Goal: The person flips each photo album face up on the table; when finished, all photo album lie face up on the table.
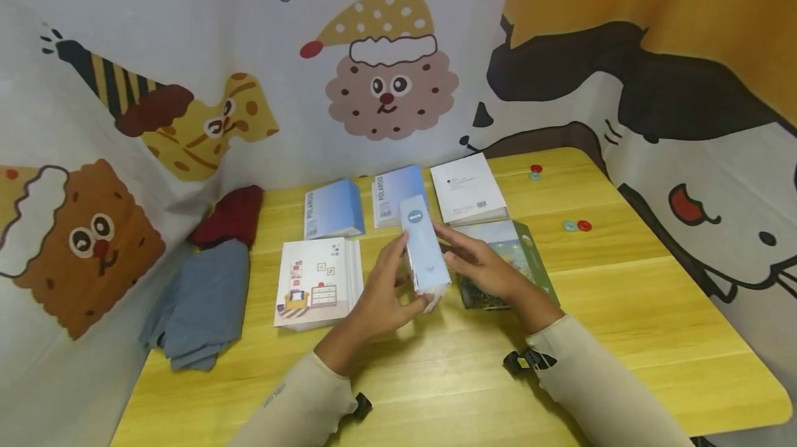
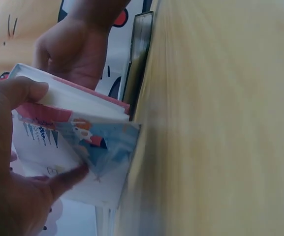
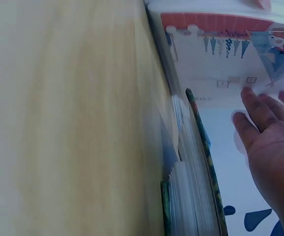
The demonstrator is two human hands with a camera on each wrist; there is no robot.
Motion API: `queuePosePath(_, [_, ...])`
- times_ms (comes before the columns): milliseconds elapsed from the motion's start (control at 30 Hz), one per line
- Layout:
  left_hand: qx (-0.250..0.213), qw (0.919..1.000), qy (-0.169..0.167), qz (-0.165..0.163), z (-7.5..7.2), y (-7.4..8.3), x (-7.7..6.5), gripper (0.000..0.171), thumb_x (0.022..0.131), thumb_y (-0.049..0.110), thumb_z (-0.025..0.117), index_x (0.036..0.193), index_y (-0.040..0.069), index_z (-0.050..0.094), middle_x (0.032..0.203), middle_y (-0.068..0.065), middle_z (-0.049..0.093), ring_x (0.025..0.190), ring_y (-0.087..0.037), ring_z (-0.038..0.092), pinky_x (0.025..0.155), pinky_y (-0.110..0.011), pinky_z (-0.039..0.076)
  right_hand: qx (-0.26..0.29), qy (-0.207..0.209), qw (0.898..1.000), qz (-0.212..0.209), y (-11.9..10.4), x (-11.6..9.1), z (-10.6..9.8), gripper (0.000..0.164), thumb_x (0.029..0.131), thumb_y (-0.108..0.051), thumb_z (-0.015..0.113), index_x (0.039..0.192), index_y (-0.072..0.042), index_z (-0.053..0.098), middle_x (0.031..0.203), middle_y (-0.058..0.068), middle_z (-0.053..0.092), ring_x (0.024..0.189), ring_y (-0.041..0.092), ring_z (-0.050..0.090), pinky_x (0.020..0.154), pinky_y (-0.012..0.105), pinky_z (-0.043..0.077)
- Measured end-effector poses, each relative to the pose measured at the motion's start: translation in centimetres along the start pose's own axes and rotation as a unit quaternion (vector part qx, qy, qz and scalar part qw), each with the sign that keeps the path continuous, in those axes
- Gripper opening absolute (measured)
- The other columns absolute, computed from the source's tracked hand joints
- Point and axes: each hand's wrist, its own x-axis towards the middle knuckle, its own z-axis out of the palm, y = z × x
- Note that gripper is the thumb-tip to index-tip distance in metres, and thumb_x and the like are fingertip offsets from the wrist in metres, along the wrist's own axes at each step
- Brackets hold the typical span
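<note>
A thick book [image 1: 427,246] with a pale blue spine is held above the table in the head view, spine upward. My left hand [image 1: 385,291] grips its left side. In the left wrist view, the thumb lies over the page edges of the book [image 2: 48,110] and a finger on its illustrated cover. My right hand [image 1: 481,263] is at the book's right side, fingers extended. The right wrist view has those fingers [image 3: 257,110] at the edge of the cover; whether all touch is unclear. A dark green picture book [image 1: 538,263] lies partly beneath the right hand.
A white book with a room drawing [image 1: 311,288] lies left. Behind are a blue POLAROID book [image 1: 333,208], another POLAROID book [image 1: 401,184] and a white book [image 1: 468,187]. Grey cloth [image 1: 208,302] and dark red cloth [image 1: 233,215] lie left; red discs [image 1: 584,225] and teal discs [image 1: 569,225] right.
</note>
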Motion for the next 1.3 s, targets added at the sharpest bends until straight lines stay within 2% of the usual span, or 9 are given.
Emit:
queuePosePath(167, [-0.053,0.9985,0.005,-0.014,0.1,0.3,-0.4,0.114,0.090,0.004,0.087,0.176,0.012,0.014,0.181,-0.017,0.016,0.162,-0.048,0.036,0.106,-0.045,0.060,-0.054,-0.001,0.998,-0.012,0.1,-0.4,0.5,0.067,0.115,-0.015,0.056,0.175,-0.012,0.027,0.182,0.017,0.024,0.162,0.047,0.036,0.124,0.068,0.041])
queuePosePath(300, [-0.063,0.9973,0.025,-0.030,-0.1,0.3,-0.8,0.115,0.088,0.005,0.089,0.176,0.008,0.014,0.183,-0.019,0.008,0.161,-0.053,0.033,0.105,-0.045,0.061,-0.136,-0.001,0.991,-0.017,0.5,-0.3,1.1,0.071,0.112,-0.022,0.064,0.174,-0.015,0.030,0.180,0.017,0.030,0.164,0.046,0.033,0.128,0.079,0.026])
queuePosePath(433, [-0.049,0.9973,0.042,-0.034,-0.3,-0.1,-1.2,0.116,0.088,0.007,0.090,0.175,0.005,0.013,0.184,-0.020,0.005,0.160,-0.052,0.035,0.106,-0.046,0.061,-0.219,-0.001,0.976,0.009,0.8,-0.6,1.4,0.072,0.108,-0.039,0.068,0.170,-0.015,0.040,0.175,0.018,0.040,0.164,0.051,0.029,0.125,0.088,0.005])
queuePosePath(533, [-0.024,0.9981,0.052,-0.023,-0.6,-0.3,-1.7,0.114,0.088,0.011,0.091,0.174,0.004,0.017,0.183,-0.021,0.010,0.159,-0.050,0.039,0.109,-0.052,0.060,-0.261,-0.007,0.965,0.038,0.9,-0.8,1.7,0.075,0.106,-0.054,0.065,0.169,-0.018,0.044,0.173,0.014,0.045,0.166,0.052,0.023,0.123,0.089,-0.005])
queuePosePath(633, [0.020,0.9978,0.063,-0.003,-1.0,-0.5,-2.2,0.110,0.087,0.015,0.092,0.173,0.003,0.023,0.182,-0.022,0.016,0.160,-0.050,0.038,0.119,-0.061,0.051,-0.297,-0.013,0.953,0.050,1.1,-0.9,2.0,0.077,0.105,-0.065,0.060,0.168,-0.022,0.046,0.171,0.010,0.048,0.167,0.052,0.021,0.121,0.091,-0.008])
queuePosePath(767, [0.091,0.9931,0.073,0.014,-1.4,-0.9,-2.6,0.109,0.084,0.022,0.094,0.170,0.001,0.030,0.177,-0.027,0.029,0.161,-0.053,0.034,0.126,-0.072,0.038,-0.320,-0.012,0.945,0.060,0.9,-1.0,2.3,0.078,0.103,-0.066,0.064,0.168,-0.026,0.046,0.170,0.007,0.049,0.168,0.051,0.019,0.121,0.090,-0.012])
queuePosePath(967, [0.148,0.9869,0.064,-0.009,-1.5,-1.3,-2.7,0.111,0.082,0.029,0.095,0.169,-0.001,0.032,0.169,-0.029,0.043,0.156,-0.057,0.037,0.124,-0.077,0.034,-0.351,-0.001,0.933,0.084,0.8,-1.1,2.5,0.077,0.100,-0.061,0.072,0.166,-0.028,0.049,0.171,0.010,0.047,0.170,0.049,0.014,0.121,0.088,-0.015])
queuePosePath(1133, [0.151,0.9866,0.040,-0.047,-1.4,-1.7,-2.8,0.120,0.080,0.027,0.097,0.173,0.002,0.024,0.173,-0.028,0.039,0.156,-0.056,0.039,0.128,-0.075,0.029,-0.387,-0.002,0.915,0.116,0.9,-1.1,2.7,0.080,0.097,-0.070,0.069,0.165,-0.033,0.049,0.174,0.017,0.040,0.170,0.050,0.010,0.120,0.090,-0.014])
queuePosePath(1300, [0.173,0.9827,0.015,-0.064,-1.4,-2.1,-2.8,0.106,0.080,0.026,0.097,0.166,0.001,0.041,0.163,-0.030,0.052,0.158,-0.058,0.035,0.128,-0.081,0.021,-0.417,-0.007,0.901,0.124,1.2,-1.1,2.8,0.083,0.097,-0.074,0.066,0.166,-0.033,0.048,0.173,0.021,0.041,0.169,0.052,0.014,0.118,0.092,-0.012])
